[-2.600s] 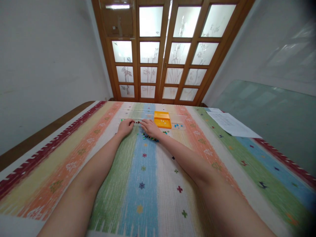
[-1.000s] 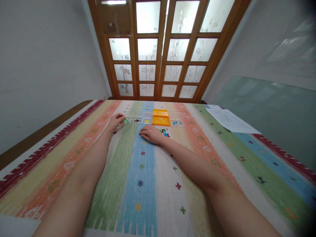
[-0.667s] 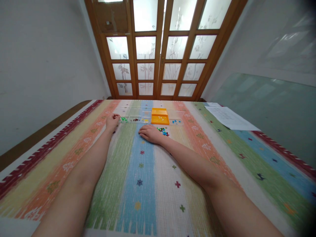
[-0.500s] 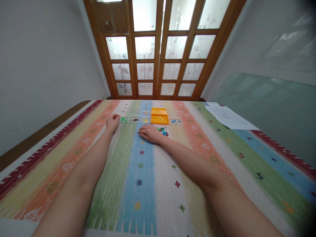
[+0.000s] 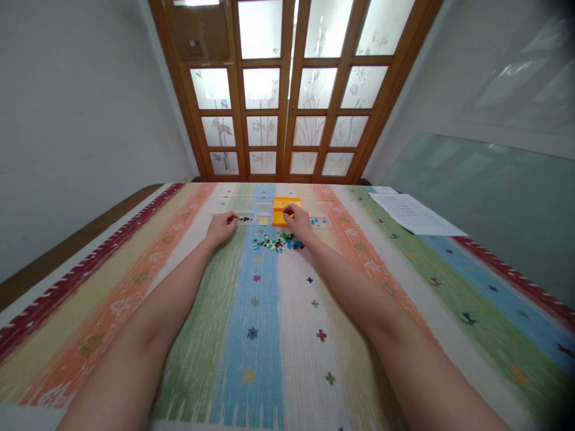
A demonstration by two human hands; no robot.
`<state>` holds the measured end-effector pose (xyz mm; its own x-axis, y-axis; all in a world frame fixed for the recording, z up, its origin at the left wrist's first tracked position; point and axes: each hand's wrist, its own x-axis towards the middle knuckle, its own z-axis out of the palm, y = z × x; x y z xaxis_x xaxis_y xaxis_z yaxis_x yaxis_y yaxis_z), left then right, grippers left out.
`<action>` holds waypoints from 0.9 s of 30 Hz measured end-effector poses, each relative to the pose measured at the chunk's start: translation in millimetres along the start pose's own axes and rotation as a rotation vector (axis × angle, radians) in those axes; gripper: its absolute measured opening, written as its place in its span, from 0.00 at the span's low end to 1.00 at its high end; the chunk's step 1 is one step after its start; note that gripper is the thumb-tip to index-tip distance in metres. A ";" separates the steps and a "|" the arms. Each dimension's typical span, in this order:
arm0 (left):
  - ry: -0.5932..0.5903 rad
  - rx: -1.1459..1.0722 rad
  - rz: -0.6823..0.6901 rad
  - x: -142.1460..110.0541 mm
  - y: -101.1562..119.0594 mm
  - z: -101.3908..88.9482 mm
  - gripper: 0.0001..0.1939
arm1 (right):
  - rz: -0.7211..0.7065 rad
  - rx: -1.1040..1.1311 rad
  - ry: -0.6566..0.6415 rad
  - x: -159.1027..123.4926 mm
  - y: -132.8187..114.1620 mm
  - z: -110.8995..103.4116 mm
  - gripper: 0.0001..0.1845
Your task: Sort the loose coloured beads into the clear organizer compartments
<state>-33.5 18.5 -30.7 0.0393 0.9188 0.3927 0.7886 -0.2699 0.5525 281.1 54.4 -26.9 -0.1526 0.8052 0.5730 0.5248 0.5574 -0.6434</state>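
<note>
My left hand (image 5: 221, 228) is at the left end of a row of clear boxes, its fingers pinched beside some small dark red pieces (image 5: 245, 219). Whatever it may hold is too small to make out. Over the front right of an orange box (image 5: 281, 202) is my right hand (image 5: 298, 222), thumb and fingers pinched together. I cannot tell what lies between them. Just in front of the boxes, a loose pile of small mixed pieces (image 5: 279, 242) in green, blue, dark red and pale yellow lies on the striped cloth.
Yellow pieces (image 5: 263, 220) sit in a clear box left of the orange one, and blue pieces (image 5: 318, 221) in one to its right. Printed sheets (image 5: 415, 214) lie at the back right. Beyond the table stand wood-framed glass doors (image 5: 287, 114).
My left hand has moved right, from the green pieces towards the dark red ones. My right hand has gone from the pile up and right to the orange box, uncovering the pile.
</note>
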 end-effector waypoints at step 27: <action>-0.340 0.137 0.325 -8.5 37.6 19.3 0.06 | 0.129 -0.070 0.009 -1.8 23.3 -7.8 0.16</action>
<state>7.7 6.1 -27.4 0.4769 0.8416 0.2536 0.7749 -0.5387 0.3306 300.2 64.3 -39.0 -0.0728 0.8672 0.4926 0.5964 0.4337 -0.6754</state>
